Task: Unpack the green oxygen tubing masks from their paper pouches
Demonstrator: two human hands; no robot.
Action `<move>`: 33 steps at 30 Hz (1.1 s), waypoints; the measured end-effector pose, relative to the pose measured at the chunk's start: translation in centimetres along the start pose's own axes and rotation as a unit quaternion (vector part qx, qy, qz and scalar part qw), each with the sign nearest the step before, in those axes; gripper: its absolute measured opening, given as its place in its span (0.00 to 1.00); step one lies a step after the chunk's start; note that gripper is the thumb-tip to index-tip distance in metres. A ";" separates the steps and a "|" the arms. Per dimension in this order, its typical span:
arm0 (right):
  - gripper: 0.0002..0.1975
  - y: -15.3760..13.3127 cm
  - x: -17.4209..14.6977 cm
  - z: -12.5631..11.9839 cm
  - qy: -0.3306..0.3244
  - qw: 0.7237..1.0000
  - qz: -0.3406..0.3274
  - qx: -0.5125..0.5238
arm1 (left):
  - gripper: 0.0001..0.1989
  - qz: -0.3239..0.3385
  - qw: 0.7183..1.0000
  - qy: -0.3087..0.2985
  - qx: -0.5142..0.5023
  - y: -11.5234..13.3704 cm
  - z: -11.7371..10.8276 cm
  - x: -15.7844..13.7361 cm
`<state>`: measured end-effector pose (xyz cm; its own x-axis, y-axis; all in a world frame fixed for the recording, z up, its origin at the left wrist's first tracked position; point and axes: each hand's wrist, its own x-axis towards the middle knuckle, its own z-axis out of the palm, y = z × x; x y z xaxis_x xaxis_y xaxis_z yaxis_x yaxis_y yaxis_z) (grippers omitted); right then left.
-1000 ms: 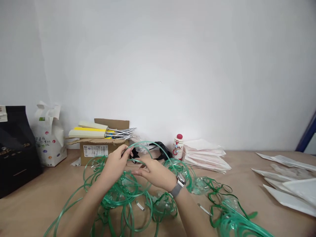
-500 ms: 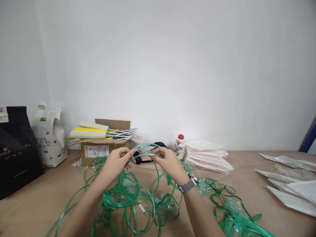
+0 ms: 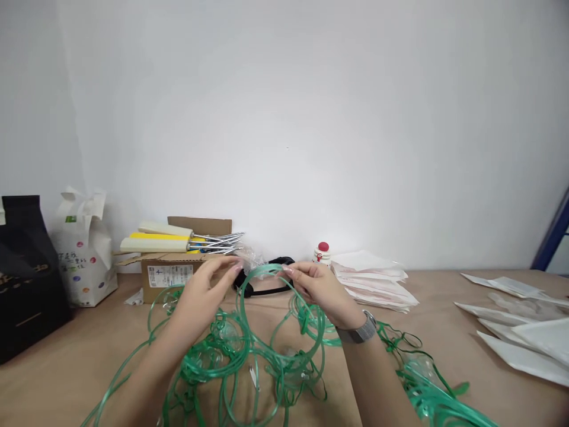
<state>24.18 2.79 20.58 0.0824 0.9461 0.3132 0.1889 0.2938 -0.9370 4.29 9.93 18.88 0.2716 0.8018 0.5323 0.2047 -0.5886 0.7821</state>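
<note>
Loops of clear green tubing (image 3: 263,270) hang in front of me as a coil. My right hand (image 3: 317,286), with a watch on its wrist, pinches the coil's top right between thumb and fingers. My left hand (image 3: 212,283) is at the coil's upper left, its thumb and fingers apart and nothing visibly held. Below the hands lies a tangle of green tubing and clear oxygen masks (image 3: 229,335) with green straps. A small white piece (image 3: 253,378) rests among the loops. More green tubing (image 3: 444,406) and straps lie at the lower right.
Behind my left hand stands a cardboard box (image 3: 170,276) of pale- and yellow-handled metal tools. A black headset (image 3: 271,290), a red-topped bottle (image 3: 322,252) and a paper stack (image 3: 377,281) are behind. White packets (image 3: 524,350) lie right; a black bag (image 3: 26,279) and white bag (image 3: 86,261) stand left.
The tubing between my hands has become a rounder, hanging coil of several turns. My left fingers have spread apart from the tube, and my right hand has shifted slightly right.
</note>
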 end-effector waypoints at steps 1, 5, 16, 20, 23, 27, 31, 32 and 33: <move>0.17 -0.3 -0.1 0.0 0.022 0.999 -0.020 0.025 | 0.20 0.001 0.998 -0.046 -0.039 0.3 0.2 -0.2; 0.14 -1.0 -0.3 0.0 0.122 0.972 -0.087 0.183 | 0.22 -0.044 0.963 -0.246 -0.105 -0.2 1.4 -0.6; 0.13 -0.7 -0.1 -1.0 0.169 0.964 -0.101 0.177 | 0.21 -0.124 0.966 -0.166 -0.154 -1.0 0.9 0.5; 0.19 0.4 0.3 -0.4 0.135 0.987 -0.068 -0.050 | 0.24 -0.121 0.979 -0.056 -0.152 -0.8 0.5 0.8; 0.30 1.6 0.7 -0.4 0.262 0.919 -0.114 -0.272 | 0.24 -0.109 0.987 -0.031 -0.110 -1.4 0.2 0.9; 0.37 1.8 0.3 -0.2 0.283 0.846 -0.160 -0.422 | 0.18 -0.098 0.995 -0.009 -0.003 -2.9 0.0 0.9; 0.31 1.0 -0.7 1.0 0.129 0.883 -0.121 -0.434 | 0.12 -0.066 0.995 -0.036 0.069 -3.0 0.5 0.7; 0.29 0.8 -0.9 1.4 0.097 0.891 -0.112 -0.430 | 0.11 -0.057 0.994 -0.053 0.074 -2.7 0.8 0.5; 0.27 0.6 -1.0 1.8 0.070 0.899 -0.103 -0.420 | 0.11 -0.050 0.993 -0.072 0.075 -2.2 1.0 0.4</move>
<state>22.46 2.25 19.46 0.0711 0.8397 0.5383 0.8818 0.1993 -0.4274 4.93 11.45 17.00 0.3731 0.8397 0.3946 0.3716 -0.5249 0.7657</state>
